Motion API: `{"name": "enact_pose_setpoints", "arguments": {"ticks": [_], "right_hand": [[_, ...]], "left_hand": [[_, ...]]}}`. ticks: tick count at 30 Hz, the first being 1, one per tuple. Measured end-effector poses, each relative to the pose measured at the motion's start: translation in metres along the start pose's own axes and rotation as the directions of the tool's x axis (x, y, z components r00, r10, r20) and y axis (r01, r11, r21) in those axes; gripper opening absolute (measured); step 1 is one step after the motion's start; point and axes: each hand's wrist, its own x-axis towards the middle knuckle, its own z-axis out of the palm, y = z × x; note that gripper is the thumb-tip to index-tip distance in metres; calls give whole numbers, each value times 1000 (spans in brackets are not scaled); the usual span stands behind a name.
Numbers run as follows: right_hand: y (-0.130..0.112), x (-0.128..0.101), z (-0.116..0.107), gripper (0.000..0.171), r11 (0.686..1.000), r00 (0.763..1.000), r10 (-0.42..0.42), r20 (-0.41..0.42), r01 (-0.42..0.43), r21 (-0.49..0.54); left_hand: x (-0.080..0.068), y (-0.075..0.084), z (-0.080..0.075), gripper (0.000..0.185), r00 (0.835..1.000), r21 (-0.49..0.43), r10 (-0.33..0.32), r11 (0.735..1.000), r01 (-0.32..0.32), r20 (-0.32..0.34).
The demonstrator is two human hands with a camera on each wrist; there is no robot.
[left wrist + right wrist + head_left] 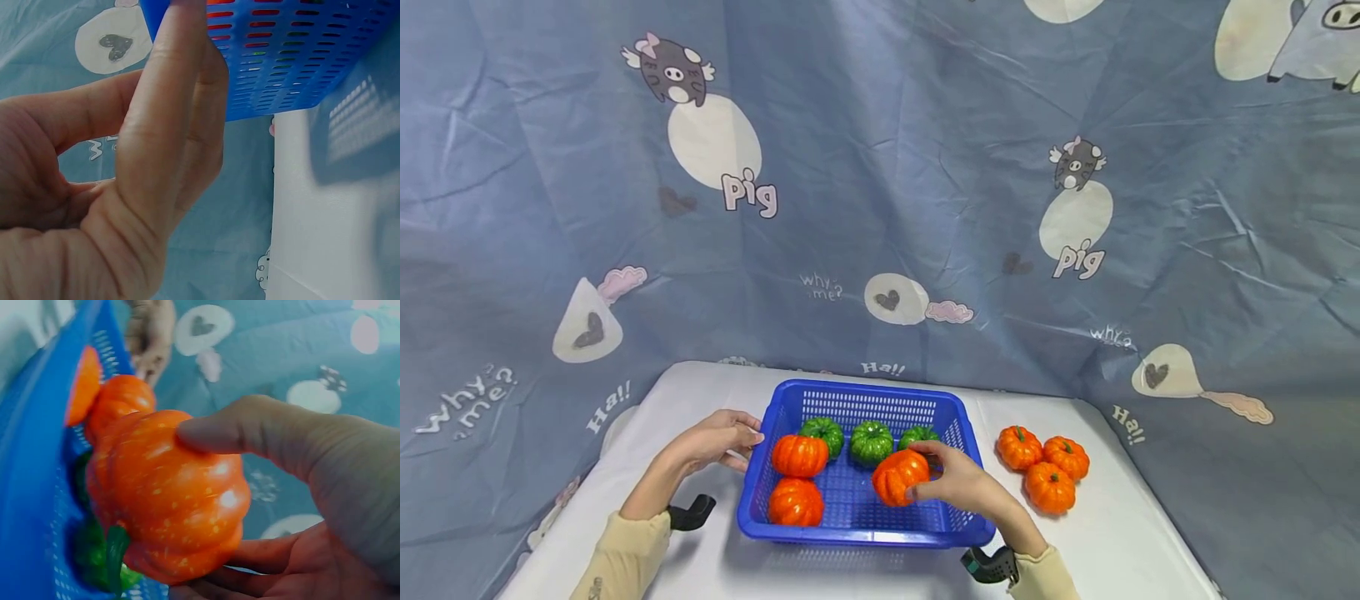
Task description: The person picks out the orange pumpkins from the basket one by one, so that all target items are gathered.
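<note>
Now orange pumpkin (899,477) between right hand (966,483) fingers (250,431), over basket (850,533).

Blue pig-print cloth (880,167) — behind white table (1120,533).

Even soft light, blurry wrist close-ups

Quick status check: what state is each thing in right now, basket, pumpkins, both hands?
Blue basket: upright, steadied by left hand.
Held orange pumpkin: gripped, tilted, inside basket.
Two orange pumpkins: resting in basket.
Three green pumpkins: resting in basket.
Three orange pumpkins: on table.
Left hand: touching basket.
Right hand: holding pumpkin.
</note>
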Motion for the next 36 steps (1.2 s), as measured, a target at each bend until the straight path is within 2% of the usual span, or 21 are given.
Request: {"name": "enact_pose_setpoints", "arguments": {"ticks": [4,8,10,14,19,28,32,36], "right_hand": [[3,-8,-12,65,999,996,40,-80,-40,9],[8,-11,-17,59,989,975,137,-175,-146,-37],[10,-12,-17,56,983,966,173,-193,-183,-34],[16,-11,-14,49,980,969,196,-153,-190,51],[19,-9,-10,54,965,971,216,-108,-195,174],[29,-6,-1,51,951,971,225,-81,-201,234],[30,-4,-1,49,934,978,202,-52,-176,311],[29,-3,-4,55,915,981,187,-47,-156,373]], "left_hand": [[1,0,-1,39,1000,9,-7,1000,7,-2],[1,-1,-1,41,1000,14,-6,1000,6,-1],[1,-1,-2,41,1000,11,-5,1000,5,-2],[1,-1,-2,42,1000,11,-3,1000,3,-4],[1,-3,-2,42,1000,9,-2,1000,2,2],[1,-2,-1,41,1000,-6,-2,1000,2,2],[1,-3,-1,41,1000,3,5,1000,-5,-3],[2,-4,-1,41,1000,10,7,1000,-7,-5]]}}
